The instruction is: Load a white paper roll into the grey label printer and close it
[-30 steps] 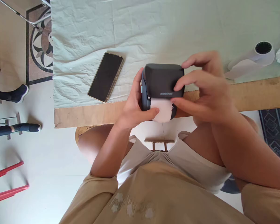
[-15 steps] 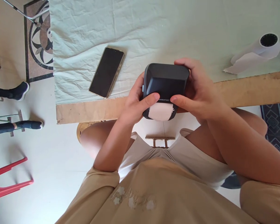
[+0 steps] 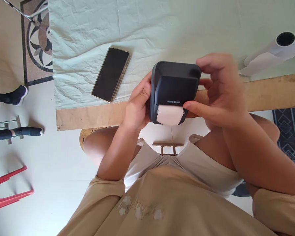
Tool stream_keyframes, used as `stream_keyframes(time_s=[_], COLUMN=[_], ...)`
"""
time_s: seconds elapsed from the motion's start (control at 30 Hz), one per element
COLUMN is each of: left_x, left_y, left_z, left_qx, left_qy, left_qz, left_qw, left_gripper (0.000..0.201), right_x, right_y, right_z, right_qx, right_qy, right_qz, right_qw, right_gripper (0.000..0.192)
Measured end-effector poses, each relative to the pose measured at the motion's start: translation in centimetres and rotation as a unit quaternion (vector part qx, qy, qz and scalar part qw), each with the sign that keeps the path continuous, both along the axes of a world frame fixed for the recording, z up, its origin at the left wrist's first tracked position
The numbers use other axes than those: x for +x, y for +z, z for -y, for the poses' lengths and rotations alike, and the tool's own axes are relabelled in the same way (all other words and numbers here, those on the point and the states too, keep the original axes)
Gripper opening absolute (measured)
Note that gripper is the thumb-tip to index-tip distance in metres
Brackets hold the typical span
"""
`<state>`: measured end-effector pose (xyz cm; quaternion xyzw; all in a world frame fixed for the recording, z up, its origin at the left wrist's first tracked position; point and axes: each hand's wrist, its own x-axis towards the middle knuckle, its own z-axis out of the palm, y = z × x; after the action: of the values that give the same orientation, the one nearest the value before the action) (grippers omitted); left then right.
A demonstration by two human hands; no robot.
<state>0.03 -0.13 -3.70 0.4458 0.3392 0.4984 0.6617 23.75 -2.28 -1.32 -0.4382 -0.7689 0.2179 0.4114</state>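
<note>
A black label printer (image 3: 177,86) marked NIIMBOT is held over the front edge of the table, with a pale label strip (image 3: 170,114) showing at its near end. My left hand (image 3: 138,104) is closed around its left side. At the other side is my right hand (image 3: 220,90), fingers apart and slightly blurred. Its thumb tip rests by the printer's lower right corner and its index fingertip by the upper right one; the palm stands off from the body.
To the left, a smartphone (image 3: 111,74) lies screen up on the pale green cloth (image 3: 147,26). A paper roll (image 3: 272,54) is at the right. The wooden table edge (image 3: 93,115) runs along the front. On the floor are a red stool (image 3: 9,196) and another person's shoes (image 3: 21,95).
My right hand has loosened and shifted right, its fingers spreading. My left thumb has moved from the printer's front to its left side, and the printer's lettering shows more fully.
</note>
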Motion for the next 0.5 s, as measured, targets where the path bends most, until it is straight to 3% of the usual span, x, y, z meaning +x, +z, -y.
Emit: stream_keyframes(time_s=[0.17, 0.37, 0.5], left_x=[0.3, 0.1, 0.0], left_y=[-0.1, -0.3, 0.2], left_z=[-0.1, 0.3, 0.5], left_qx=[-0.001, -0.012, 0.021], left_qy=[0.012, 0.019, -0.034], left_qz=[0.023, 0.013, 0.013], left_qw=[1.000, 1.000, 0.999], left_gripper=[0.055, 0.066, 0.050], right_x=[-1.0, -1.0, -1.3], right_y=[0.5, 0.7, 1.6], right_z=[-0.4, -0.9, -1.1], right_qx=[0.148, 0.114, 0.175], right_qy=[-0.082, -0.062, -0.127], right_qz=[0.019, 0.070, 0.000], right_qw=[0.985, 0.989, 0.976], right_gripper=[0.036, 0.049, 0.029])
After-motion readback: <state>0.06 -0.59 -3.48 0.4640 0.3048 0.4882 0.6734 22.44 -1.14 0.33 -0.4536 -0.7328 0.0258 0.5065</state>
